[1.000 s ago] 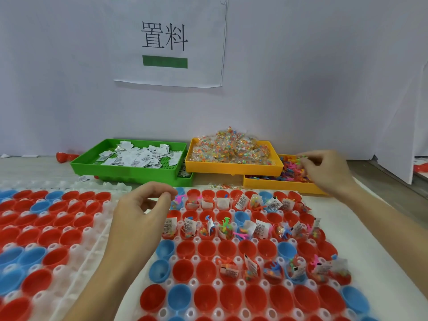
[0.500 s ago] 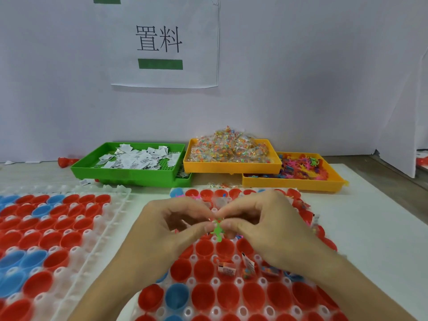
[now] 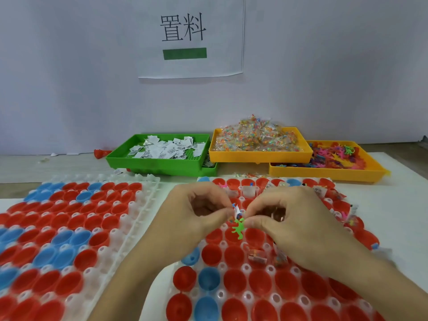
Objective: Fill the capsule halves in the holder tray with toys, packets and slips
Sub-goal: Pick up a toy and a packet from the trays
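1. Ctr frame: left hand [image 3: 194, 218] & right hand [image 3: 287, 225] meet fingertip to fingertip over the holder tray [image 3: 234, 295].
2. Right grip: thumb + forefinger pinch a green toy [image 3: 238, 228], which dangles below the fingers over red capsule halves [image 3: 234, 281].
3. Left grip: fingers curled, pinching a small white slip [image 3: 236, 210] w/ smth blue at its top edge; slip sits just above the green toy, touching or nearly, can't tell.
4. Both hands block the tray's mid rows; cups under them hidden.
5. Visible filled cups: far row + right edge, w/ slips & toys. A packet [image 3: 257, 256] lies in a red cup just below the right hand.
6. Lower rows of tray: red & blue halves.
7. Left of frame: 2nd tray [image 3: 141, 205] of red/blue halves, blurred, beside the holder tray.
8. Upper ctr, on the surface [image 3: 393, 198]: green bin [image 3: 159, 163] w/ white slips; yellow bin [image 3: 259, 156] heaped w/ clear packets; right of it, lower yellow bin [image 3: 328, 174] w/ coloured toys.
9. Wall behind: paper sign [image 3: 190, 38], black characters + green bar.
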